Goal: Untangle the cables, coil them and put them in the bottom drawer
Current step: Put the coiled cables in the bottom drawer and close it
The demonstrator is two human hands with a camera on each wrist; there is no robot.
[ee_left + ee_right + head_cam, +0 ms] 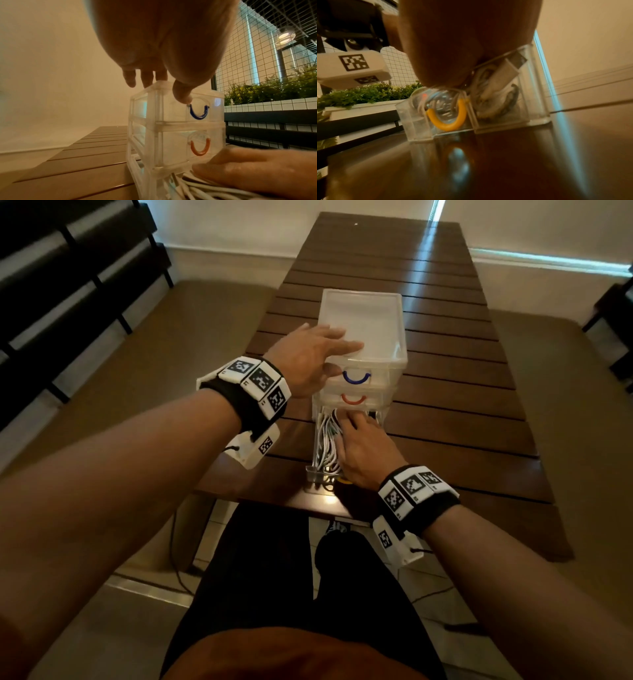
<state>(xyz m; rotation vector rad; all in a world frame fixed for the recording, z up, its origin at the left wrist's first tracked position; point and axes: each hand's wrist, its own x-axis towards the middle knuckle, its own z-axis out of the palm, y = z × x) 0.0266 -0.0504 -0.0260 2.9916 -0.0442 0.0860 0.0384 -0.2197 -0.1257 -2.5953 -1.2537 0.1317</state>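
A clear three-drawer unit [363,320] stands on the wooden table. Its top drawer has a blue handle [356,378] and the middle one a red handle [352,399]; both are pushed in. The bottom drawer [313,474], with a yellow handle [447,121], is pulled out toward me and holds white cables [327,446]. My left hand [322,350] rests on the unit's top with straight fingers, its thumb [181,92] against the front by the blue handle. My right hand [363,440] presses flat on the cables in the drawer. A USB plug [510,67] leans against the drawer's wall.
The slatted table [445,371] stretches away behind the unit, and its near edge [308,501] lies just in front of the open drawer. A dark bench [51,285] stands at the left. A planter with green plants [274,88] and a wire mesh are beyond.
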